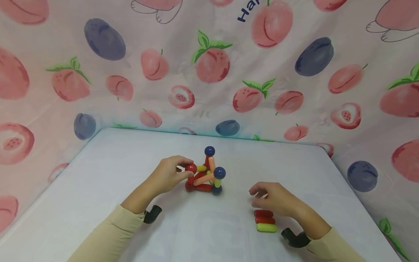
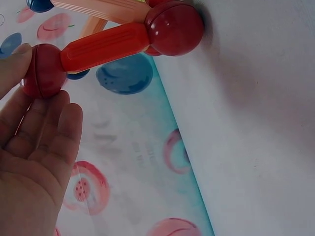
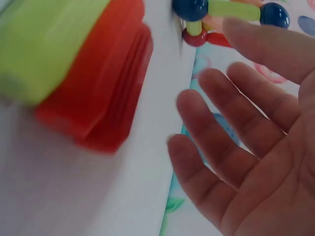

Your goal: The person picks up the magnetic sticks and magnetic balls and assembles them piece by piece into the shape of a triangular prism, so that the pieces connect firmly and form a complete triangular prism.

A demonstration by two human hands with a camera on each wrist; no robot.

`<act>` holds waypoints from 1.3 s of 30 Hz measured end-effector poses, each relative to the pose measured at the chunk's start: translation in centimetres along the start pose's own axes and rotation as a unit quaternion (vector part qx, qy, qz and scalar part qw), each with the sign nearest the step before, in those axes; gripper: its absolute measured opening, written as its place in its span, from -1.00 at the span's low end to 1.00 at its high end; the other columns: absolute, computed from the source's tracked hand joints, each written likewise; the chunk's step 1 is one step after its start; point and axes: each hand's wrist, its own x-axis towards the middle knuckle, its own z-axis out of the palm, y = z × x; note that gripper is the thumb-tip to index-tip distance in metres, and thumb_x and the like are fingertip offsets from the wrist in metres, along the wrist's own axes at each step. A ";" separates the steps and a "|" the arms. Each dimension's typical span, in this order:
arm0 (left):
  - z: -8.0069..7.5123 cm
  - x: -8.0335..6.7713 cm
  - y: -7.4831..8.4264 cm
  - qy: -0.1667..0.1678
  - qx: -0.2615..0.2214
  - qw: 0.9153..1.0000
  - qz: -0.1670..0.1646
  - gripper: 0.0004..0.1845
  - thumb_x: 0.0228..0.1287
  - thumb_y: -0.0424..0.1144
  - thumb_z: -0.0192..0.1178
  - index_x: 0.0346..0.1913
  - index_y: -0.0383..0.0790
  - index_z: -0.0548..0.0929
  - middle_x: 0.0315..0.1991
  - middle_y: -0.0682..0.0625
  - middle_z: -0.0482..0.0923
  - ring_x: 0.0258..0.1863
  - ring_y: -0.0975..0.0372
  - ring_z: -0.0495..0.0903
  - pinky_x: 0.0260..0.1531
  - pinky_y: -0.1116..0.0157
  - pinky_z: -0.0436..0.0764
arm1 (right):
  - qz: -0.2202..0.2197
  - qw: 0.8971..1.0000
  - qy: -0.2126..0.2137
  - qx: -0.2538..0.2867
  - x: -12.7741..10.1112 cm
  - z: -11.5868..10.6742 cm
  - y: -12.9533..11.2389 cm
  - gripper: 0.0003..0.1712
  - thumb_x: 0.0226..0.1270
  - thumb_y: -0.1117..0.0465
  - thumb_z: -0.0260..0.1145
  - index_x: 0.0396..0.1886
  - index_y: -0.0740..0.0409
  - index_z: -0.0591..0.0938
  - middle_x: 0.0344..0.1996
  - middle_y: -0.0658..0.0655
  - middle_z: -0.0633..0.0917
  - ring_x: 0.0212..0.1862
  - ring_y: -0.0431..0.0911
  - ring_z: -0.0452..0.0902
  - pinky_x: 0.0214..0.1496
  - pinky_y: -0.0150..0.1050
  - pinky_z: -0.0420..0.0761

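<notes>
My left hand [image 1: 169,174] pinches a red ball [image 2: 45,71] at the upper left corner of a frame built of balls and rods. A red rod [image 2: 106,46] runs from that ball down to another red ball [image 2: 175,28] on the table. Blue balls [image 1: 219,173] top the right side and the back of the frame, joined by orange, yellow-green and red rods. My right hand [image 1: 276,198] hovers to the right with nothing in it, its fingers apart and slightly bent. Just below it lie two red rods [image 1: 264,220] and a yellow-green rod [image 1: 266,227] side by side.
The white table [image 1: 203,240] ends at the back against a fruit-printed cloth [image 1: 183,43], which also hangs along the left and right sides. A dark band with a mount [image 1: 296,238] sits on each wrist.
</notes>
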 end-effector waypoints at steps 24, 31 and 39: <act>-0.2 0.1 0.1 -0.004 0.004 1.000 0.005 -0.59 0.23 -0.29 0.43 0.12 -0.31 0.67 -0.03 -0.04 0.67 -0.03 0.12 0.61 -0.01 0.13 0.64 | 0.042 0.996 0.016 -0.073 -1.1 0.3 1.7 -0.82 0.23 0.23 0.46 -0.17 0.02 0.70 -0.35 -0.08 0.63 -0.24 -0.13 0.51 -0.17 -0.19 0.59; -0.2 0.1 0.2 -0.006 0.006 1.000 0.003 -0.59 0.23 -0.29 0.43 0.13 -0.31 0.66 -0.03 -0.04 0.67 -0.03 0.11 0.61 -0.01 0.12 0.64 | 0.051 0.997 0.001 -0.063 -0.8 0.6 2.2 -0.79 0.14 0.25 0.50 -0.22 0.04 0.70 -0.37 -0.09 0.64 -0.26 -0.13 0.51 -0.14 -0.16 0.59; -0.2 0.0 0.2 -0.006 0.001 1.000 -0.005 -0.58 0.24 -0.28 0.43 0.14 -0.30 0.66 -0.03 -0.05 0.66 -0.01 0.11 0.60 -0.02 0.16 0.64 | 0.060 0.995 0.011 -0.077 -0.3 0.8 2.0 -0.81 0.18 0.23 0.51 -0.21 0.04 0.70 -0.35 -0.09 0.65 -0.26 -0.13 0.51 -0.13 -0.17 0.63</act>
